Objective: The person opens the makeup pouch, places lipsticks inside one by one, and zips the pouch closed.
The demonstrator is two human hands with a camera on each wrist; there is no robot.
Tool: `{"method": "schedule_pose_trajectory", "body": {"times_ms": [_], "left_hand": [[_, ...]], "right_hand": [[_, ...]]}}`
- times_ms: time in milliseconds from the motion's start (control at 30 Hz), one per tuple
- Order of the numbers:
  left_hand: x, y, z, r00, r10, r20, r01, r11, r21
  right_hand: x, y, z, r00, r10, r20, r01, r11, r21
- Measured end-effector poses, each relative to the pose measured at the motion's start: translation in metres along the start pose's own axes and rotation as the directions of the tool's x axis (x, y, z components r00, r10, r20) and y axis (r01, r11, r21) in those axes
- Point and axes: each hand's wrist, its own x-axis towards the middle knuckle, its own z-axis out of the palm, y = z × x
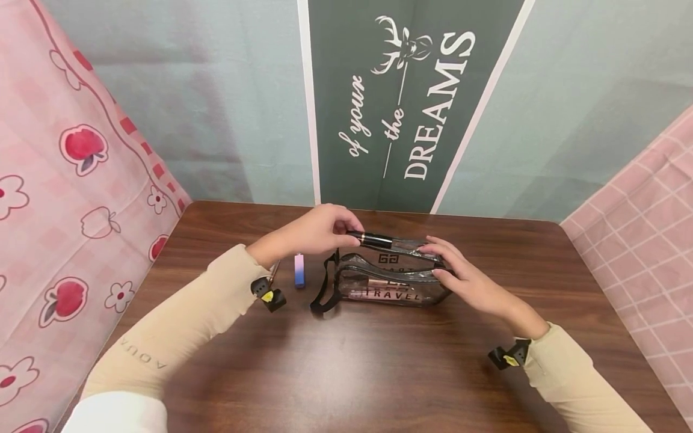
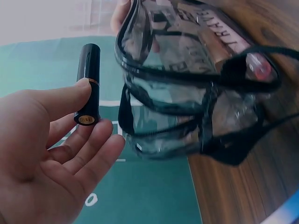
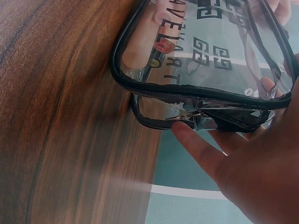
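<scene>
My left hand (image 1: 325,231) pinches a black lipstick tube (image 1: 376,240) with a gold band between thumb and fingers. It holds the tube above the far rim of a clear, black-trimmed travel pouch (image 1: 392,296), near the pouch's left end. In the left wrist view the lipstick (image 2: 88,63) is apart from the pouch. My right hand (image 1: 468,279) grips the pouch's right end, thumb on the near side and fingers at the far rim. The pouch top is open. Through its wall show a pinkish tube and other small items (image 3: 163,45).
A small pink-to-blue stick (image 1: 299,270) stands or lies on the brown wooden table (image 1: 335,367), left of the pouch's black strap (image 1: 323,300). A thin object (image 1: 275,272) is partly hidden by the left wrist. Printed cloths hang behind and at both sides.
</scene>
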Motion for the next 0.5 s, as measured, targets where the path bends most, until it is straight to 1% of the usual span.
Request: {"method": "schedule_pose_trajectory", "body": {"times_ms": [133, 300, 500], "left_hand": [[0.007, 0.006, 0.006, 1.000, -0.003, 0.010, 0.003, 1.000, -0.003], [0.013, 0.009, 0.014, 1.000, -0.001, 0.010, 0.002, 1.000, -0.024], [0.017, 0.011, 0.024, 1.000, 0.018, 0.014, -0.018, 1.000, -0.018]], "right_hand": [[0.000, 0.000, 0.000, 1.000, -0.001, -0.002, 0.001, 1.000, 0.001], [0.001, 0.000, 0.000, 1.000, -0.015, -0.011, 0.016, 1.000, 0.009], [0.001, 0.000, 0.000, 1.000, -0.015, -0.014, 0.015, 1.000, 0.022]]}}
